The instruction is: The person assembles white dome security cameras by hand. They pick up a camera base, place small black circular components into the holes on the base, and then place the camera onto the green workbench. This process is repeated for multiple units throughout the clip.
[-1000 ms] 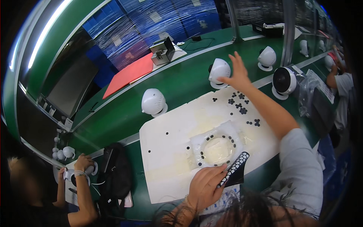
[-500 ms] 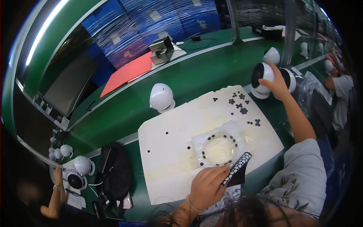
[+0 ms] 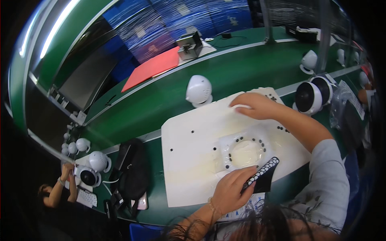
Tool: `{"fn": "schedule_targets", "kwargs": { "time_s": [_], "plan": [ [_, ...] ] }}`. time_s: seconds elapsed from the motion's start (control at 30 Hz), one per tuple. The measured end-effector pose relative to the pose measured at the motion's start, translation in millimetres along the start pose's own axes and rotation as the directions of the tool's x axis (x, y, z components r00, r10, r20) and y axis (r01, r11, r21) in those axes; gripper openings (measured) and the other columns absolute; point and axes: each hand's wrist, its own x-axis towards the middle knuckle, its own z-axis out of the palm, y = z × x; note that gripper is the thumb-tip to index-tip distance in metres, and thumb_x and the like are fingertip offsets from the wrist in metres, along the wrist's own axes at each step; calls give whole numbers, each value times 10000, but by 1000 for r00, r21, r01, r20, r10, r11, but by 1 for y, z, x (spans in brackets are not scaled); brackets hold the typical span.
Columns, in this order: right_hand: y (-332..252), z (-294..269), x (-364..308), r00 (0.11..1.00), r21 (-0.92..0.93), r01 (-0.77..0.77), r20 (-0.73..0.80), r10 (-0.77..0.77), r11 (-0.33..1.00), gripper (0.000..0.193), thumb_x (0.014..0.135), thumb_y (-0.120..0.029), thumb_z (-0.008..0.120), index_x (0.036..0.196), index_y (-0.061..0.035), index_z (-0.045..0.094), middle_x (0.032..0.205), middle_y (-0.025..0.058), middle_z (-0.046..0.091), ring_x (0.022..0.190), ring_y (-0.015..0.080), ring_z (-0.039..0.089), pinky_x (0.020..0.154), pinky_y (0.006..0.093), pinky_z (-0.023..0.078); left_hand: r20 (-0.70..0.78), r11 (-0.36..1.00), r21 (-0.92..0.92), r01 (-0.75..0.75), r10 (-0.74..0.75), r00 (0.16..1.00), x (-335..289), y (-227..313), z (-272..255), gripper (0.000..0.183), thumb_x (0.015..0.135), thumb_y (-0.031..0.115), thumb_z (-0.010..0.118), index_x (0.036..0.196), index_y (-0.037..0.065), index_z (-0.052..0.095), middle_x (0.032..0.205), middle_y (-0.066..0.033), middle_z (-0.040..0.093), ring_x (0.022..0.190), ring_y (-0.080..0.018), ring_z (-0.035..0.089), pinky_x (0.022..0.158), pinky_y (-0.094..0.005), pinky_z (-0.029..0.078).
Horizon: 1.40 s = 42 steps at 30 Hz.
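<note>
My left hand is closed on the edge of a black sheet with white round spots, at the near side of a cream-white board. Just beyond it, a clear ring-shaped plastic piece lies on the board with small black pads around its opening. My right hand is over the board's far part, thumb and fingers apart with a pale patch between them. Nearby at its left stands a white rounded camera-like device. Two white devices with black round fronts stand beyond the board's right corner.
Black pads dot the board. A black bag lies at left, near a white device and a co-worker's hands. A metal box and red sheet sit beyond the green belt.
My right hand has let go of the black-fronted white device and moved left over the board. The left hand keeps its hold on the spotted sheet. The whole view has shifted.
</note>
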Motion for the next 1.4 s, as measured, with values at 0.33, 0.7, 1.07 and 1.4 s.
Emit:
{"fn": "schedule_targets", "kwargs": {
  "time_s": [0.33,0.7,1.07,1.4],
  "plan": [
    [25,114,137,955,-250,-188,-273,118,950,541,782,-380,561,1180,-30,453,1169,174,495,1106,331,445,913,419,327,124,999,-42,-2,8,992,-9,-13,2,371,773,126,587,1120,46,484,1012,-115,571,903,-285,545,776,-355,445],
    [74,47,101,834,-398,-372,-539,114,839,231,769,-58,537,997,-36,574,968,136,528,876,308,538,776,389,428,181,992,-35,119,-111,977,-5,-9,-1,338,769,102,550,1103,81,509,904,-135,591,818,-297,563,732,-363,447],
    [-55,-16,-60,913,845,-164,-65,402,509,264,865,-217,495,1002,8,484,694,64,560,495,97,539,366,202,397,176,996,-64,-60,71,982,-9,5,-3,413,636,23,634,1043,45,570,806,-119,608,671,-270,573,604,-324,464],
    [-47,17,-111,935,823,-275,107,339,498,297,883,-247,495,1064,-12,477,655,33,555,461,63,492,399,180,390,-142,926,-279,253,-300,943,-11,-1,0,195,735,0,658,905,-34,570,781,-85,618,687,-96,558,632,-224,459]
  ]
}}
